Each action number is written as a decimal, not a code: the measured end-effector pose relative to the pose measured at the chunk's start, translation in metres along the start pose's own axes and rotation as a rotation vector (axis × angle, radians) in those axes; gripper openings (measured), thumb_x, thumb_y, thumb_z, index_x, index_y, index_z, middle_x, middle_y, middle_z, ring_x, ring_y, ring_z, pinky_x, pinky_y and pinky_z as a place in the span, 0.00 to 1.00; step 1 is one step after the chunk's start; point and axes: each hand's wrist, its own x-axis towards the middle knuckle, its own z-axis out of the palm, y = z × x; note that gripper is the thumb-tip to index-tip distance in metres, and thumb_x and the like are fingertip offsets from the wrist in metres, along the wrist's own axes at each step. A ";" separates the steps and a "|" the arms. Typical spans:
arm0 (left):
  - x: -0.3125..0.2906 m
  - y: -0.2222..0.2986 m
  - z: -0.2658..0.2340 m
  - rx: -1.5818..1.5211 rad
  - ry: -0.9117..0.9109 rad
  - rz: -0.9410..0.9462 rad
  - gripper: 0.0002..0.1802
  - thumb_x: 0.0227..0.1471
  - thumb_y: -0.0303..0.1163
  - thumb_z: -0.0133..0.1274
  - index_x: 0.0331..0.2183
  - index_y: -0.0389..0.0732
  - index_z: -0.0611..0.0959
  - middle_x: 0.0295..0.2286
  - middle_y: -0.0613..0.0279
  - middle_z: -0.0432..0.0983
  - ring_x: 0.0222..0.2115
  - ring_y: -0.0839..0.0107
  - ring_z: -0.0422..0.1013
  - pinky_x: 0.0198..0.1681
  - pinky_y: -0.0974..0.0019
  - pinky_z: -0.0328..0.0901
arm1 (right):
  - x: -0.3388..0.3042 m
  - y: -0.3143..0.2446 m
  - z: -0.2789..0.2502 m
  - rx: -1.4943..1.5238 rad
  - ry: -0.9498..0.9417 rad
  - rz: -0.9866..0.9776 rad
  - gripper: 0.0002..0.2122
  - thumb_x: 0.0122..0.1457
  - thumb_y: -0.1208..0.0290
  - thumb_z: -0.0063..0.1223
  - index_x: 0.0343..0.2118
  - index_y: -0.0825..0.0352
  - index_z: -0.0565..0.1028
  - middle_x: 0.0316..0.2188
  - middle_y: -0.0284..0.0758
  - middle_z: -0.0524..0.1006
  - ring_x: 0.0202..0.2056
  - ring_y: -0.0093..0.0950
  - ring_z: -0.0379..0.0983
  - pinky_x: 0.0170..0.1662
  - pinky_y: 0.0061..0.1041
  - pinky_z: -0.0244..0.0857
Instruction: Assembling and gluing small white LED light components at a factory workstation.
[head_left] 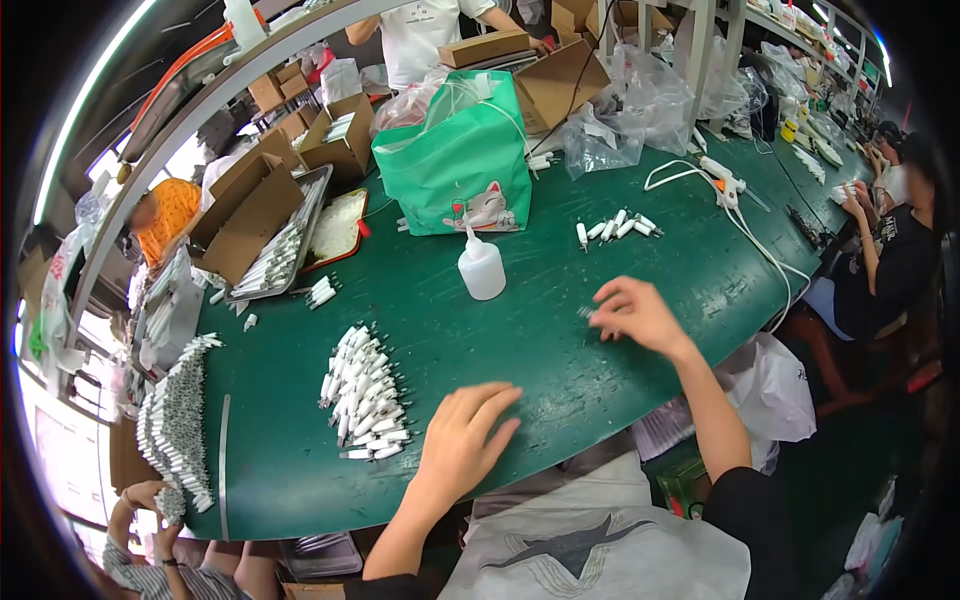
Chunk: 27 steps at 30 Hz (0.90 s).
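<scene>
Resting palm-down on the green table point(560, 340), the left hand point(465, 440) lies flat with its fingers spread loosely and nothing in its grasp. Just to its left, almost at its fingertips, sits a heap of small white tubes point(362, 393), stacked in rough rows; the hand is near them but does not touch them.

Farther out and to the right, the right hand point(635, 315) hovers low over the table with its fingers curled and pinched together around a tiny pale piece point(587, 314) at the fingertips; the piece is too small to tell what kind it is. Beyond this hand, a little to its left, stands a white squeeze bottle point(481, 266) with a thin nozzle, well apart from both hands. Past the bottle is a green bag point(455, 160) with a cat picture. Farther beyond the right hand lies a small scatter of white tubes point(615, 228).
</scene>
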 end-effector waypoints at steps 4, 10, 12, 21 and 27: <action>0.031 -0.003 0.009 0.107 -0.029 0.111 0.18 0.35 0.29 0.58 0.34 0.40 0.76 0.35 0.61 0.71 0.35 0.61 0.67 0.38 0.62 0.61 | -0.005 -0.001 0.039 0.056 -0.312 0.060 0.12 0.44 0.78 0.58 0.32 0.71 0.67 0.23 0.37 0.75 0.21 0.20 0.72 0.21 0.15 0.63; 0.028 -0.028 0.035 -0.007 -0.145 0.101 0.16 0.35 0.30 0.58 0.32 0.39 0.77 0.33 0.61 0.72 0.34 0.61 0.69 0.37 0.62 0.63 | -0.011 0.005 0.065 0.102 -0.385 -0.078 0.14 0.45 0.79 0.56 0.35 0.75 0.67 0.30 0.40 0.73 0.27 0.24 0.73 0.30 0.19 0.68; 0.026 -0.033 0.039 -0.048 -0.116 0.082 0.14 0.36 0.29 0.58 0.31 0.38 0.77 0.32 0.61 0.72 0.32 0.61 0.70 0.34 0.64 0.64 | -0.011 0.006 0.065 0.135 -0.400 -0.129 0.16 0.44 0.77 0.57 0.36 0.73 0.66 0.33 0.39 0.72 0.28 0.23 0.73 0.30 0.19 0.68; 0.024 -0.045 0.044 -0.084 0.087 -0.174 0.07 0.41 0.27 0.55 0.28 0.38 0.77 0.21 0.58 0.72 0.22 0.62 0.70 0.25 0.65 0.64 | 0.064 0.009 -0.020 -0.773 0.528 -0.501 0.07 0.47 0.73 0.52 0.30 0.67 0.73 0.31 0.37 0.72 0.33 0.34 0.68 0.36 0.29 0.63; 0.022 -0.047 0.043 -0.047 0.077 -0.242 0.08 0.39 0.26 0.55 0.28 0.36 0.78 0.22 0.57 0.73 0.21 0.66 0.70 0.25 0.69 0.65 | 0.098 0.024 -0.033 -1.024 0.386 -0.679 0.11 0.45 0.76 0.53 0.35 0.63 0.74 0.39 0.34 0.68 0.45 0.35 0.59 0.44 0.33 0.58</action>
